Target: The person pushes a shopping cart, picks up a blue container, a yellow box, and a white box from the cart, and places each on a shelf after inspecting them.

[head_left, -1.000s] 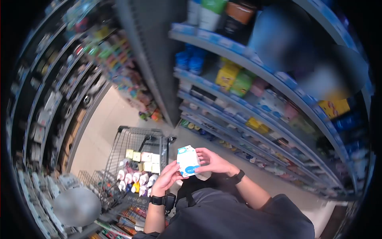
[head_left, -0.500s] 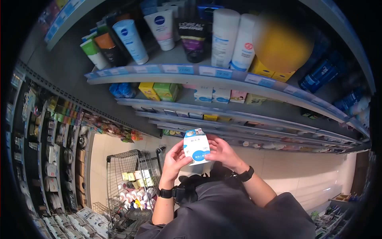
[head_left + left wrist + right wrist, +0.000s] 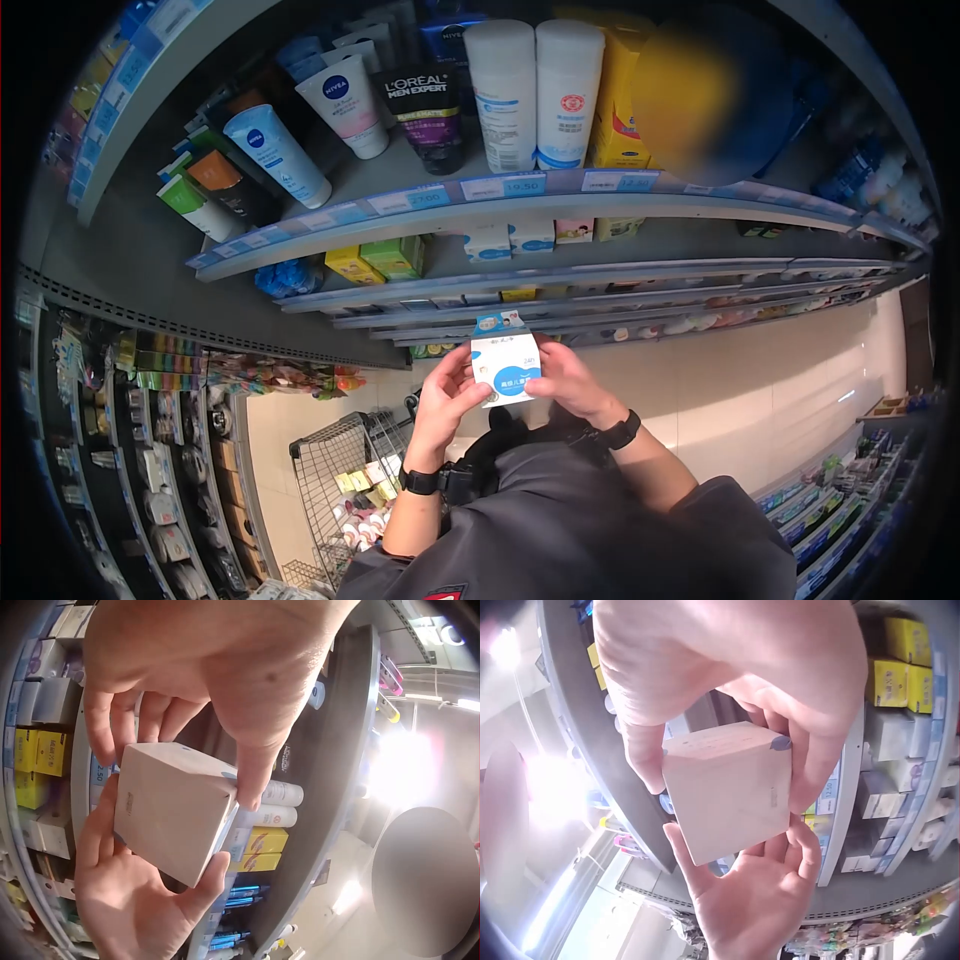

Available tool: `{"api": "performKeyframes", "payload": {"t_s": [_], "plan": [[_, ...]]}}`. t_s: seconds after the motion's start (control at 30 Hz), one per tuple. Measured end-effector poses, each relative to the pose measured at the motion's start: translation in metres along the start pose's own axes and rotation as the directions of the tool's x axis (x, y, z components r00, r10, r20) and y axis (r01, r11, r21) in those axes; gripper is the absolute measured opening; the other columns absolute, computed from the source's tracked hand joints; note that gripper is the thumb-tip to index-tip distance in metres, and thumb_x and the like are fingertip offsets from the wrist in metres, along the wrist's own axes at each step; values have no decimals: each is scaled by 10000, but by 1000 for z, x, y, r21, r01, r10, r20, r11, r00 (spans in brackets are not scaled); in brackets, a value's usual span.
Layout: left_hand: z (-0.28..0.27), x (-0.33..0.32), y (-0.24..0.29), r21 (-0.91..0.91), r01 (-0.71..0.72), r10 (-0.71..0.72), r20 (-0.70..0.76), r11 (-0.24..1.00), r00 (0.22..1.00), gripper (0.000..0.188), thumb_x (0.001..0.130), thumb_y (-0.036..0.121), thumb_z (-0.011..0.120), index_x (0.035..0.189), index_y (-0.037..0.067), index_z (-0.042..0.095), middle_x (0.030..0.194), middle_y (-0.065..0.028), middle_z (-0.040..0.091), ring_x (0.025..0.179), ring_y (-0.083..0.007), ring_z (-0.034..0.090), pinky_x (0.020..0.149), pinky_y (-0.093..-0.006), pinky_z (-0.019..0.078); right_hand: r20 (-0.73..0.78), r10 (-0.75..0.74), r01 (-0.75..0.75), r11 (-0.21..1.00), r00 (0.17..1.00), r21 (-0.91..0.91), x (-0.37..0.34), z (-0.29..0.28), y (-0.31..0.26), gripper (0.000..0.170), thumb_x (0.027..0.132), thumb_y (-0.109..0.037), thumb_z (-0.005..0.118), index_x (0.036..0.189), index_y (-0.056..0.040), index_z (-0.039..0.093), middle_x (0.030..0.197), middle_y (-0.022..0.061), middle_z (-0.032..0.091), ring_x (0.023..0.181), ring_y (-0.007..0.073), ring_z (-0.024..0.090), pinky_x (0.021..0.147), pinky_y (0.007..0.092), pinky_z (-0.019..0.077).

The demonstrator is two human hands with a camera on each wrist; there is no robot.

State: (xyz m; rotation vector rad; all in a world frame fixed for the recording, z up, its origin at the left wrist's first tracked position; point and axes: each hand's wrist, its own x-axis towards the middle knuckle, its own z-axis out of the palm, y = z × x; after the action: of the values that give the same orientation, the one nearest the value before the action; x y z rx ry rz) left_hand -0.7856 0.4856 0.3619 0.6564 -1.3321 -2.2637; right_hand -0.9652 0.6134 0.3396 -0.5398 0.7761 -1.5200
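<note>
A small white carton with blue print [image 3: 505, 365] is held in front of the chest, its printed face turned up in the head view. My left hand [image 3: 442, 402] grips its left side, thumb on the front and fingers behind. On the other side my right hand [image 3: 580, 388] grips it, with the thumb over the lower right corner. Both wrist views show the carton's plain white base [image 3: 176, 814] between the two hands. Thumbs and fingers pinch its sides in the right wrist view, where the carton [image 3: 727, 802] looks closed.
A shelf [image 3: 400, 205] ahead bears tubes, white bottles [image 3: 500, 95] and yellow boxes [image 3: 620, 100]. Similar white-and-blue cartons [image 3: 530, 237] stand one level lower. A wire shopping cart [image 3: 325, 465] with bottles and boxes is at lower left. Racks [image 3: 180, 480] line the left side.
The head view has swung toward the shelf, which now fills the top. The cart has slid lower in view. Both hands keep hold of the carton, which sits straighter and a little higher.
</note>
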Motion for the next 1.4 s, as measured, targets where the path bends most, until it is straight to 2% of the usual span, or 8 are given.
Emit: {"api": "performKeyframes", "payload": {"t_s": [0.23,0.53,0.73,0.83,1.07,1.2,1.27,1.4], "plan": [[-52,-12,9,6,-21,20,99,1000,995,770,798,61,781,1439,-49,370,1350,-146,528,1208,-212,551,996,-330,482,-81,-94,84,990,992,-117,15,41,30,777,776,-112,776,1427,6,368,1322,128,532,1217,211,530,1050,370,425],[-67,-18,21,-21,-25,29,197,999,980,732,801,55,778,1425,-34,405,1378,-143,508,1261,-219,512,1023,-343,463,-161,-203,184,975,966,-123,14,68,48,816,747,-111,797,1430,3,365,1333,121,515,1269,217,484,1069,377,405],[-48,-25,10,109,-63,61,23,992,998,661,856,57,732,1420,-36,400,1371,-138,508,1262,-202,503,1045,-340,439,-301,-291,204,936,908,-289,10,81,42,776,791,-64,794,1432,17,364,1313,112,541,1222,184,534,1030,327,454],[-44,-27,8,85,-45,39,73,995,997,675,852,47,732,1415,-34,368,1347,-137,515,1261,-200,504,1043,-352,443,-296,-298,186,917,908,-352,3,80,49,670,869,-70,738,1438,33,399,1306,113,570,1177,163,566,981,290,488],[-40,-36,3,-5,-29,29,122,1000,992,733,809,26,760,1410,0,342,1331,-123,516,1252,-210,515,1048,-362,437,-285,-313,162,879,906,-448,-18,75,52,551,915,-75,680,1406,34,457,1295,117,586,1163,163,575,960,301,499],[-43,-40,5,-64,42,-27,213,997,977,749,787,67,781,1406,7,364,1332,-119,515,1263,-211,501,1063,-363,413,-269,-283,202,935,921,-291,-24,69,57,594,886,-85,701,1410,29,447,1311,113,576,1197,190,558,1013,339,460],[-46,-41,4,-51,43,-30,226,998,974,759,783,91,787,1410,7,368,1333,-117,515,1261,-211,500,1065,-364,406,-145,-188,177,980,971,-87,-24,67,60,648,870,-125,715,1425,27,417,1347,111,547,1242,200,525,1052,361,420],[-41,-44,13,4,33,-33,238,999,971,794,776,142,798,1427,2,367,1333,-113,514,1257,-212,496,1070,-366,391,-109,-140,137,990,984,-35,-29,69,66,687,866,-143,712,1442,29,380,1377,116,520,1262,200,506,1067,367,403]]}}
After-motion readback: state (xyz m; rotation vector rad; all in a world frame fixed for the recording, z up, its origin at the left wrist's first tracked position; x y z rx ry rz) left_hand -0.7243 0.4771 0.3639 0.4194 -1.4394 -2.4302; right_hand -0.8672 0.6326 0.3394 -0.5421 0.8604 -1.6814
